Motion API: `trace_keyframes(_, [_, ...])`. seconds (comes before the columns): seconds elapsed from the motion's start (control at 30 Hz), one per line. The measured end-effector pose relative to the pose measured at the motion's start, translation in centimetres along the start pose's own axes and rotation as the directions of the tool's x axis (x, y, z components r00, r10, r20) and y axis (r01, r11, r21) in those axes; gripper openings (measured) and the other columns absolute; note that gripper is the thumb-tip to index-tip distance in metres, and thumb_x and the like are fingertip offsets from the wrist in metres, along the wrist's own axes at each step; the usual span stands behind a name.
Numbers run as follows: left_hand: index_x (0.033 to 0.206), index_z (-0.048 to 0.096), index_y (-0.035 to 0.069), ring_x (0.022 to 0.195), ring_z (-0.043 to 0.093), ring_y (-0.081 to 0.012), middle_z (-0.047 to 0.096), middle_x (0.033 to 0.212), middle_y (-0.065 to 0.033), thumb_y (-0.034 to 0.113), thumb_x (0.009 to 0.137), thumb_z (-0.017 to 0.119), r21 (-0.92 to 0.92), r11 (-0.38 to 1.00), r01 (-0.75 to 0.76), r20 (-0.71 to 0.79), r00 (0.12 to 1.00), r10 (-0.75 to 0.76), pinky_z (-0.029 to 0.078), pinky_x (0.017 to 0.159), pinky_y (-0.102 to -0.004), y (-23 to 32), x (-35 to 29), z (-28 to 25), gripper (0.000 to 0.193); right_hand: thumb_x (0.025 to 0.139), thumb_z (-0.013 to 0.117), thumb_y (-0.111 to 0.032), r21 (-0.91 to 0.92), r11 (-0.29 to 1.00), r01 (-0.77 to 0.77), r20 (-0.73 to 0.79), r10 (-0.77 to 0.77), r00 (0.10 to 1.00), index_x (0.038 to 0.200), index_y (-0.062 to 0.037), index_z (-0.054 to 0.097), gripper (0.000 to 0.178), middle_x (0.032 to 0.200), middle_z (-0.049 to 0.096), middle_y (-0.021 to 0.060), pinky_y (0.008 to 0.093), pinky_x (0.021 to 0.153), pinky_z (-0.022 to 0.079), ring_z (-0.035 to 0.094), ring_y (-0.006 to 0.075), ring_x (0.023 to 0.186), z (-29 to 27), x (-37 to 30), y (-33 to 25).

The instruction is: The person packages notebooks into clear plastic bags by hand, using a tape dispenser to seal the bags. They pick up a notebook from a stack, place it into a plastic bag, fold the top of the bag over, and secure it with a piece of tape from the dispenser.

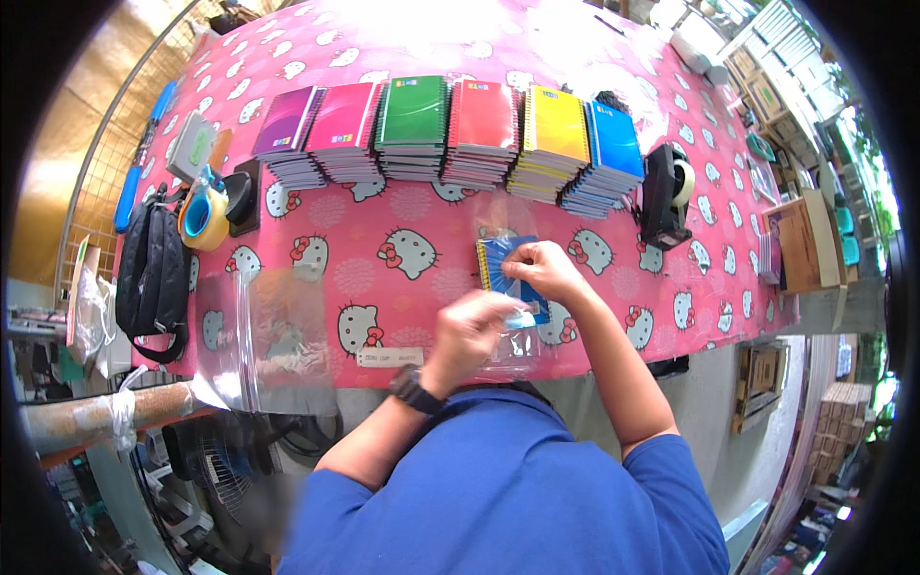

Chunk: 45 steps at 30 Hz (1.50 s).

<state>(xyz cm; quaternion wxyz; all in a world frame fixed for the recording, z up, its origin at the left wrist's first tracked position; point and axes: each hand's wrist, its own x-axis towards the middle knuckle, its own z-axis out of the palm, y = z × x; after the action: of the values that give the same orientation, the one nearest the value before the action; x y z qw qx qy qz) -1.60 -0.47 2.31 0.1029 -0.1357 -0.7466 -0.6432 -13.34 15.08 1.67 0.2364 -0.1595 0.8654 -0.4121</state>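
Note:
A small blue spiral notebook [495, 257] with a yellow coil lies in front of me, with a clear plastic bag [513, 356] around or under it, its shiny film showing beyond both ends. My right hand [544, 271] is over the notebook's upper part, thumb and fingers pinched together; what is between them is hidden. My left hand [471, 328], slightly blurred, is at the notebook's lower end. Its fingers are closed on what looks like the bag's clear film. A dark watch [416, 390] is on my left wrist.
Stacks of spiral notebooks [412, 110] in several colours stand in a row beyond my hands. A black tape dispenser [665, 196] stands right of them. At left are tape rolls [203, 213], a black bag [153, 273] and flat clear plastic bags [259, 335]. A paper label [390, 357] lies near the edge.

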Motion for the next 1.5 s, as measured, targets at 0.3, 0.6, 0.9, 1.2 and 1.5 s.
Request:
trace_keyframes(0.3, [0.142,0.021,0.001,0.136,0.022,-0.0332,0.023,0.147,-0.0207,0.019,0.092,0.045,0.165,0.984,0.066,0.014,0.997,-0.069,0.018,0.111,-0.04,-8.3,-0.1,-0.3,0.059,0.076,0.058,0.004,-0.064,0.926,0.373,-0.064,-0.376,0.924,0.109,0.0004,0.06,0.034,0.113,0.061,0.0121,0.0296,0.092,0.043,0.056,0.0201,0.107,-0.6,-2.7,0.3])
trace_keyframes(0.6, [0.145,0.014,0.003,0.14,0.008,-0.0337,0.011,0.151,-0.0186,0.034,0.096,0.034,0.241,0.969,0.048,0.127,0.989,-0.081,0.009,0.112,-0.0435,-8.6,0.6,-0.1,0.061,0.084,0.061,-0.013,0.499,0.864,0.071,-0.295,0.093,0.951,0.138,0.0045,0.027,0.065,0.132,0.043,0.0196,0.0325,0.102,0.032,0.042,0.0225,0.121,4.2,-4.6,3.1])
trace_keyframes(0.9, [0.145,0.014,0.005,0.14,0.002,-0.0332,0.008,0.152,-0.0155,0.042,0.095,0.032,0.496,0.868,-0.024,0.268,0.955,-0.127,0.001,0.11,-0.0491,-8.2,2.2,-1.2,0.064,0.068,0.076,-0.038,-0.348,0.925,0.149,-0.277,-0.254,0.927,0.14,-0.0102,0.033,0.088,0.142,0.035,0.0171,0.0494,0.108,0.02,0.022,0.0398,0.134,0.9,-3.5,2.9])
trace_keyframes(1.2, [0.144,0.016,0.005,0.14,0.001,-0.0357,0.01,0.151,-0.0152,0.039,0.093,0.037,0.452,0.887,-0.098,0.374,0.923,-0.088,0.0,0.11,-0.051,-8.8,2.7,-1.2,0.065,0.058,0.071,-0.062,-0.489,0.861,0.14,0.013,-0.153,0.988,0.142,-0.0246,0.031,0.1,0.152,0.013,0.0056,0.0685,0.101,0.006,0.003,0.0448,0.137,-0.3,-3.1,2.5])
trace_keyframes(1.5, [0.142,0.029,0.022,0.139,-0.004,-0.0358,0.017,0.151,0.002,0.044,0.077,0.063,0.691,0.717,-0.09,0.383,0.887,-0.258,-0.004,0.103,-0.0667,-6.4,5.3,-0.1,0.076,0.044,0.081,-0.056,-0.415,0.898,0.144,-0.013,-0.164,0.986,0.146,-0.0136,0.009,0.132,0.151,0.011,0.0142,0.0711,0.099,0.012,0.004,0.0449,0.137,0.7,-1.8,2.4])
